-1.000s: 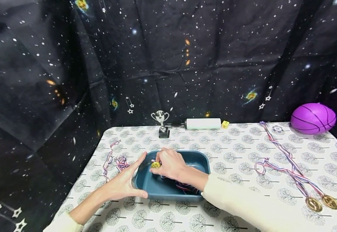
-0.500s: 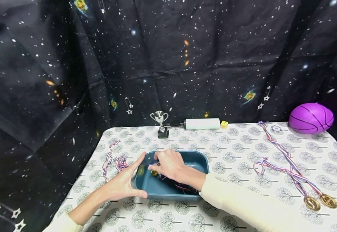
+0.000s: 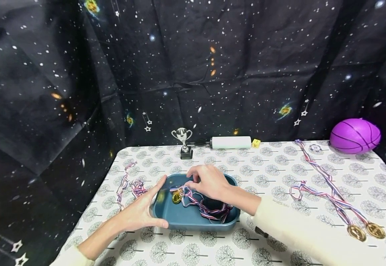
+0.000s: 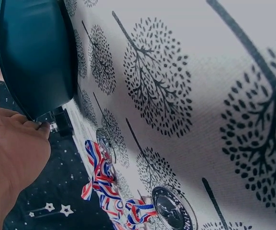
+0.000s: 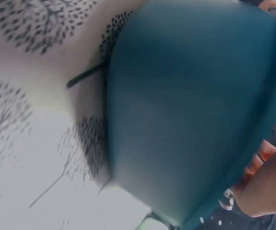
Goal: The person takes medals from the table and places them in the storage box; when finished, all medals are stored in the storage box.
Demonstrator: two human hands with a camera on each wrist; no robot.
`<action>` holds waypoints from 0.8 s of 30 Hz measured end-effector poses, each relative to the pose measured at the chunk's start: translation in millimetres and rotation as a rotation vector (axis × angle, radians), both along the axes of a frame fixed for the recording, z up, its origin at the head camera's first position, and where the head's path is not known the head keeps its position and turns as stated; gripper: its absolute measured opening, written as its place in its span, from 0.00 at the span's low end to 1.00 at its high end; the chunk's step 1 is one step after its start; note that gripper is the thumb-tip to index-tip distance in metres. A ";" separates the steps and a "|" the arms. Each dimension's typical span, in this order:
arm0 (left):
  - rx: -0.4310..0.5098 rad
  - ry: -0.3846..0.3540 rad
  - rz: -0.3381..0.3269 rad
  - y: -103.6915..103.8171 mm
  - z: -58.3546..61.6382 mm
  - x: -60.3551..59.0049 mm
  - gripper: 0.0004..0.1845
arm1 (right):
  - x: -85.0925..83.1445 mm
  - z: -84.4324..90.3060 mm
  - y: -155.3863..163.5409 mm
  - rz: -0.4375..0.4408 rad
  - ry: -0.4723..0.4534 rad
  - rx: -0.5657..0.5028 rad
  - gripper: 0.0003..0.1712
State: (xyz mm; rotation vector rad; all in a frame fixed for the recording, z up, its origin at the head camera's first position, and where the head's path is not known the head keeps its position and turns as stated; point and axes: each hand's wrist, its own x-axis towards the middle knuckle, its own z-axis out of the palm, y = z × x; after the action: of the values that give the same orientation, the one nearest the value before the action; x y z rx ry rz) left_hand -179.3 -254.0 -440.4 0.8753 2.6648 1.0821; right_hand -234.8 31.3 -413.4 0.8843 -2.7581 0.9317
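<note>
A dark teal tray (image 3: 193, 221) sits on the tree-print tablecloth near the front left. My left hand (image 3: 146, 208) braces its left corner, fingers straight along the side and thumb on the front rim. My right hand (image 3: 203, 181) hovers over the tray's back half, its curled fingertips at a red-white-blue ribbon (image 3: 209, 212) that trails across the tray to a gold medal (image 3: 177, 197) lying inside. In the left wrist view, the left hand (image 4: 8, 158) lies against the tray (image 4: 32, 52). The right wrist view shows the tray's outer wall (image 5: 190, 110) with the right hand (image 5: 267, 187) at the edge.
Loose ribbons (image 3: 131, 181) lie left of the tray, with a silver medal (image 4: 169, 211). Two gold medals (image 3: 365, 231) on long ribbons (image 3: 325, 184) cover the right side. A small silver trophy (image 3: 182, 142), white cylinder (image 3: 231, 142), yellow die (image 3: 255, 143) and purple ball (image 3: 354, 136) line the back edge.
The right hand has lowered the gold medal into the tray, then risen and drawn back to the right. The medal and ribbon now lie in the tray. The left hand has stayed put.
</note>
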 end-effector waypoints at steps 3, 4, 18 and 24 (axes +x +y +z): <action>0.002 0.002 0.002 0.0 -0.2 0.6 0.74 | -1.5 7.4 11.9 -0.016 -0.016 -0.027 0.15; 0.001 0.003 0.004 0.1 -0.3 0.7 0.74 | -2.2 10.0 15.9 -0.021 -0.025 -0.043 0.15; -0.011 0.012 0.004 1.8 -0.3 0.0 0.76 | -3.8 36.5 89.9 -0.109 -0.096 -0.217 0.20; -0.014 0.021 0.001 1.7 0.2 0.4 0.77 | 3.8 41.2 127.0 -0.150 -0.119 -0.239 0.23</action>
State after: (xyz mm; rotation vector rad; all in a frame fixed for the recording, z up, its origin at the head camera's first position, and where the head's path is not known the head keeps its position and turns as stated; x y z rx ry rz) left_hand -178.9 -252.4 -440.2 0.8875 2.6863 1.0593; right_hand -231.0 158.3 -372.2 0.5934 -2.6844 1.2879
